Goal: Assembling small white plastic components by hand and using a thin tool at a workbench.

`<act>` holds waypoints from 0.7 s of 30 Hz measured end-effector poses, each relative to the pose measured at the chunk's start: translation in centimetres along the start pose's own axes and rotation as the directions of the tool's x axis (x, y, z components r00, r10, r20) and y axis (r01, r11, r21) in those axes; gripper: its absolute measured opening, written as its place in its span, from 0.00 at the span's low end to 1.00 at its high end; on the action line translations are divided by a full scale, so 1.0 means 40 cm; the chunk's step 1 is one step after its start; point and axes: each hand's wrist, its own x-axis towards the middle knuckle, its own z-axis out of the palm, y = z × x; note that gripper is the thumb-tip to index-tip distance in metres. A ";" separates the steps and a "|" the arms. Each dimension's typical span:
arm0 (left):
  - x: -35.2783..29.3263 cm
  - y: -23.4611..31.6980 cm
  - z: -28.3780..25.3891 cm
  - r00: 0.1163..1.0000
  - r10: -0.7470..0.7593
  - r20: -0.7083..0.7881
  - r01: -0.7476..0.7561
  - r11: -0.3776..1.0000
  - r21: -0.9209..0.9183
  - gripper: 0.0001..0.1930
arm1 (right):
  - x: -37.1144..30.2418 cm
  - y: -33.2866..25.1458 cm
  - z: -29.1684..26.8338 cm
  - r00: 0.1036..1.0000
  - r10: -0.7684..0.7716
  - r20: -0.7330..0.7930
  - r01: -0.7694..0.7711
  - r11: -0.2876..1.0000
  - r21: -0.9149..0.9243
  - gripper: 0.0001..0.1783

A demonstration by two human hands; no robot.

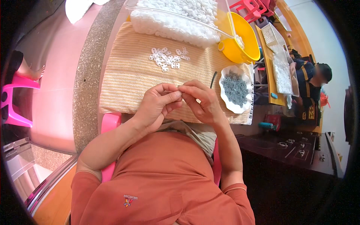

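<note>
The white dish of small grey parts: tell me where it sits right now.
In the head view, the white dish lies on the striped cloth just right of the right hand, below the yellow bowl.

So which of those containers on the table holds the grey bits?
The shallow white scalloped dish beside the right hand. The yellow plastic bowl and clear tray hold white pieces.

Clear plastic bag [176,17] of small white parts lay at the far edge of the striped cloth, another clear bag [282,73] of white pieces lay on the yellow table at right, no signs or screens showed.
</note>
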 end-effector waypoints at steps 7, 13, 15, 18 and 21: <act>-0.002 0.007 0.021 0.998 0.037 -0.048 -0.035 0.999 0.029 0.09 | -0.042 0.012 -0.046 0.974 0.169 -0.152 -0.165 0.986 0.033 0.13; 0.004 -0.006 0.009 0.998 0.055 -0.014 -0.053 0.996 0.066 0.09 | -0.053 0.038 -0.118 0.950 0.302 -0.086 -0.314 0.920 -0.235 0.11; 0.004 -0.009 0.008 0.999 0.046 -0.010 -0.045 0.996 0.077 0.07 | -0.053 0.044 -0.123 0.950 0.307 -0.055 -0.309 0.898 -0.312 0.11; 0.003 -0.010 0.008 0.999 0.029 -0.016 -0.027 0.994 0.103 0.07 | -0.042 0.038 -0.122 0.945 0.328 -0.002 -0.296 0.851 -0.434 0.10; 0.001 -0.011 0.006 1.000 0.024 -0.015 -0.023 0.995 0.100 0.07 | -0.030 0.039 -0.112 0.948 0.317 0.035 -0.253 0.815 -0.522 0.10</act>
